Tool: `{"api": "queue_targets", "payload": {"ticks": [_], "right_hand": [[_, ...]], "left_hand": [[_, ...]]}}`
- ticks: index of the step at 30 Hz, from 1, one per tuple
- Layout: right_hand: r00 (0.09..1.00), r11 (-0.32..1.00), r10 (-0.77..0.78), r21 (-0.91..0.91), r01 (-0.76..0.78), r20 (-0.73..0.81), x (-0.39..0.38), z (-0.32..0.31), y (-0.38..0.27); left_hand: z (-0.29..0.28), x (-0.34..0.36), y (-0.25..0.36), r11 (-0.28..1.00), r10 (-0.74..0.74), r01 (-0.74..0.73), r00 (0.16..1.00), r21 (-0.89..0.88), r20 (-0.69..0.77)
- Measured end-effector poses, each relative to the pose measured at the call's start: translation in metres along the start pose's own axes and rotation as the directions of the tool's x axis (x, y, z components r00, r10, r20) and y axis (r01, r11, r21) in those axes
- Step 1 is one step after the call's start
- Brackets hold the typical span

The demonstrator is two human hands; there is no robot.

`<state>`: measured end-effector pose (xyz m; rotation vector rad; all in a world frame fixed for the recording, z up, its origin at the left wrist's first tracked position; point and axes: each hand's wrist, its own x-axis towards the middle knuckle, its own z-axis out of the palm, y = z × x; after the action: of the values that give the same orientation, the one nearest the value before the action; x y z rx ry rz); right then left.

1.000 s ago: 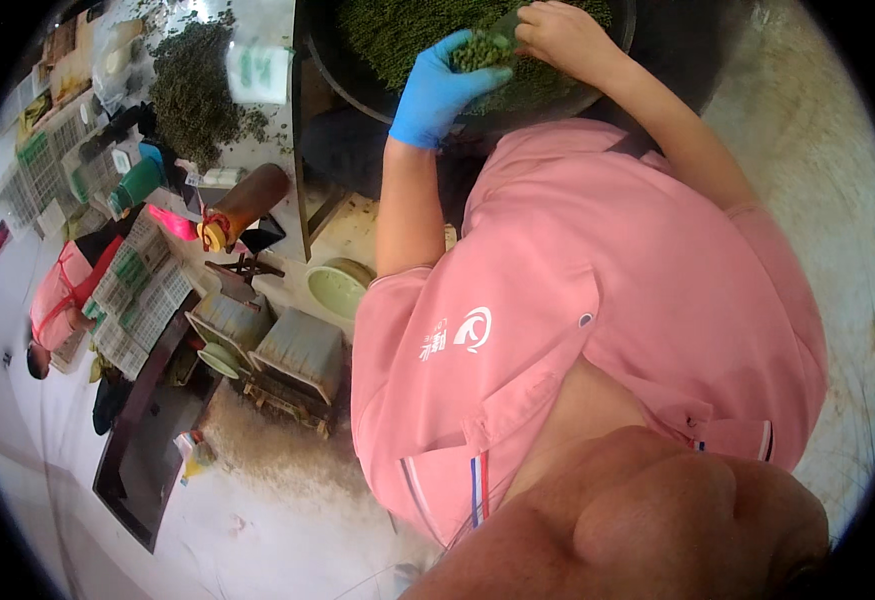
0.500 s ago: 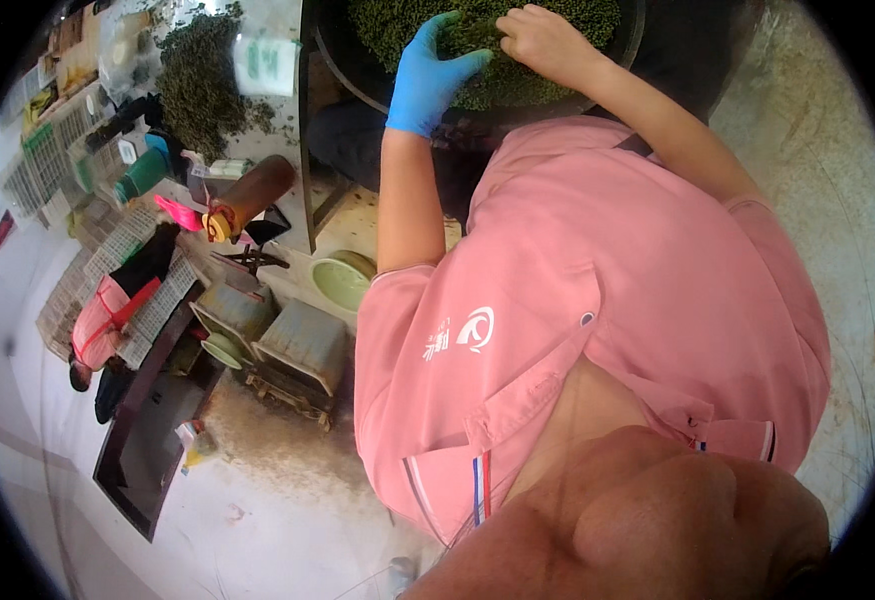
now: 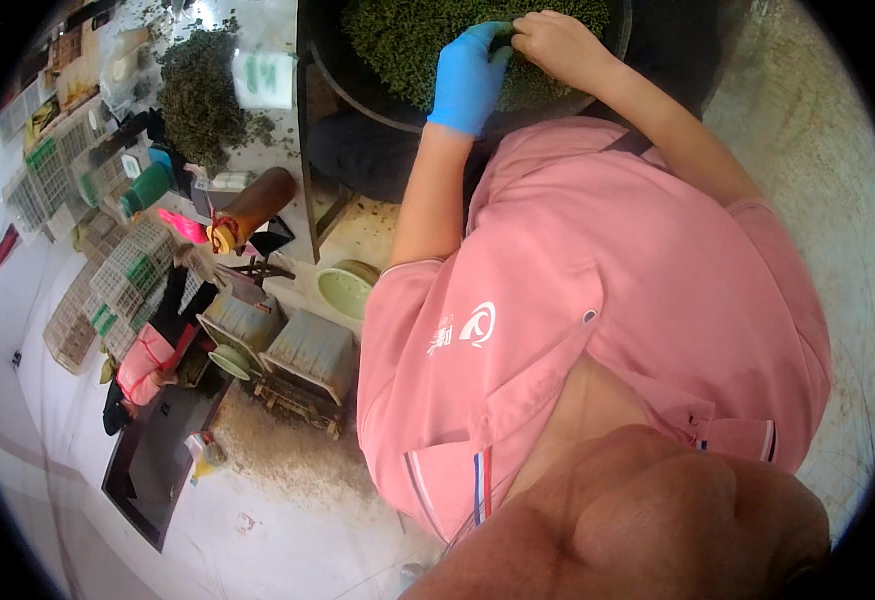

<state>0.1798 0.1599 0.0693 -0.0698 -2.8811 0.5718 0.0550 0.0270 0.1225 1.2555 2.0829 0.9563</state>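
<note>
A large black pan (image 3: pixel 318 64) full of small green granules (image 3: pixel 387 50) sits at the top of the view. My left hand (image 3: pixel 467 80), in a blue glove, is over the pan with its fingertips curled toward my right hand's. My bare right hand (image 3: pixel 557 48) reaches in from the right, fingers bent and pinched beside the left fingertips. Something dark green is between the two sets of fingertips, too small and hidden to name.
Left of the pan stands a table (image 3: pixel 277 140) with a granule heap (image 3: pixel 197 100), white packet (image 3: pixel 263 80) and brown cylinder (image 3: pixel 262 200). Beyond are plastic crates (image 3: pixel 127 270) and a co-worker (image 3: pixel 147 370). Below are a green basin (image 3: pixel 347 290) and metal bins (image 3: pixel 307 350).
A second ago my left hand held a clump of granules; it then opened over the pan and has now moved right, fingers closing beside my right hand. The co-worker has moved toward the lower right.
</note>
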Motion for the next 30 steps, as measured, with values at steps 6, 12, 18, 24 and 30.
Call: {"api": "queue_targets", "payload": {"ticks": [6, 12, 18, 24, 30], "right_hand": [[0.998, 0.995, 0.022, 0.098, -0.015, -0.066, -0.005, -0.005, 0.011], [1.0, 0.996, 0.007, 0.088, -0.005, -0.028, -0.003, 0.002, 0.006], [0.999, 0.999, -0.013, 0.044, 0.014, -0.035, -0.002, 0.001, 0.006], [0.999, 0.998, -0.051, 0.036, 0.052, -0.02, 0.0, -0.006, 0.004], [0.996, 0.996, -0.073, 0.039, 0.075, -0.05, 0.001, -0.008, -0.004]], "left_hand": [[-0.019, 0.006, 0.015, 0.932, 0.259, -0.186, 0.943, 0.311, -0.211], [-0.004, 0.01, -0.015, 0.973, -0.085, 0.071, 0.995, -0.219, -0.058], [0.002, 0.003, -0.022, 0.932, 0.217, -0.161, 0.966, 0.325, -0.142], [-0.017, 0.021, -0.04, 0.987, -0.09, 0.092, 0.996, 0.13, -0.025], [-0.008, 0.044, -0.053, 0.877, -0.282, 0.147, 0.928, 0.458, 0.244]]}}
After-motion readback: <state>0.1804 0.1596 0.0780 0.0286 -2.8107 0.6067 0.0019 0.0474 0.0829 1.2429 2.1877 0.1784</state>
